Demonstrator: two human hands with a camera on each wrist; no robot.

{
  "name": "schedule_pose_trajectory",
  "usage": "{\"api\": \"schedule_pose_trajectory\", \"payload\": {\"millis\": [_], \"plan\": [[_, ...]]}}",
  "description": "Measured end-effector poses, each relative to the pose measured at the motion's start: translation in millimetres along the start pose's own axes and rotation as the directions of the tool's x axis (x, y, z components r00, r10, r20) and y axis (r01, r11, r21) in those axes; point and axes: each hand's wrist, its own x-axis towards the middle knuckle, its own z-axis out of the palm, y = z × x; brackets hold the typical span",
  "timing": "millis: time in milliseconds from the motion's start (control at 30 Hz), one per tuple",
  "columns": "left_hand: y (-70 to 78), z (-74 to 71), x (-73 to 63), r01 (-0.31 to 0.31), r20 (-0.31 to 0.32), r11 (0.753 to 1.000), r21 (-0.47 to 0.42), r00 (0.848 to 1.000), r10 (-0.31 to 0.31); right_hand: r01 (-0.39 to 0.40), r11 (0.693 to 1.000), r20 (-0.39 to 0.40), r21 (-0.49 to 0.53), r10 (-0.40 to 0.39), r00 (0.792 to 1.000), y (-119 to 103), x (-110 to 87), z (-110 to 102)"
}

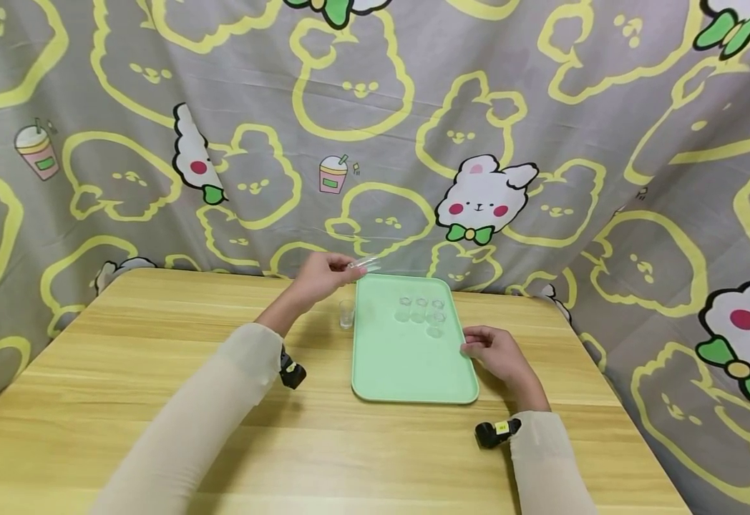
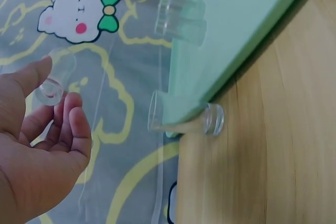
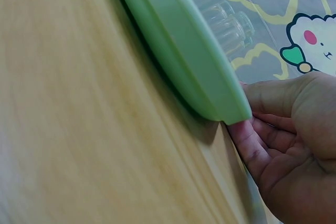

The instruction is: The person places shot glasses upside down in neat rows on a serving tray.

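My left hand (image 1: pixel 325 275) pinches a small clear glass (image 2: pixel 64 66) between thumb and fingers. In the head view that glass is tilted, above the far left corner of the green tray (image 1: pixel 401 372). Another clear glass (image 1: pixel 346 315) stands upright on the table, close beside the tray's left edge; its thick base (image 2: pixel 214 119) shows in the left wrist view. Several similar glasses (image 1: pixel 421 309) stand grouped on the tray's far right part. My right hand (image 1: pixel 497 350) grips the tray's right rim, thumb at the top and a finger underneath (image 3: pixel 251 148).
The wooden table (image 1: pixel 252 436) extends on both sides of the tray and in front of it. A grey patterned curtain (image 1: pixel 388 157) hangs right behind the table's far edge. Black wrist cameras (image 1: pixel 494 433) sit at both sleeves.
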Motion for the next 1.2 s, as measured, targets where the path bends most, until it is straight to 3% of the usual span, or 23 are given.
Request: {"api": "schedule_pose_trajectory", "payload": {"millis": [400, 667, 1200], "plan": [[5.9, 23.9, 5.2, -0.02, -0.002, 0.994, -0.103, 1.0, 0.02, -0.015, 1.0, 0.001, 0.007, 0.015, 1.0, 1.2, 0.0, -0.9], [12.7, 43.3, 7.9, -0.043, 0.004, 0.991, -0.127, 0.999, 0.044, -0.007, 1.0, 0.001, 0.008, 0.007, 1.0, 2.5, 0.5, -0.7], [16.5, 88.5, 10.2, -0.127, 0.097, 0.992, 0.015, 0.987, 0.125, 0.012, 1.0, -0.003, 0.021, -0.012, 1.0, 2.5, 1.9, 0.0]]}}
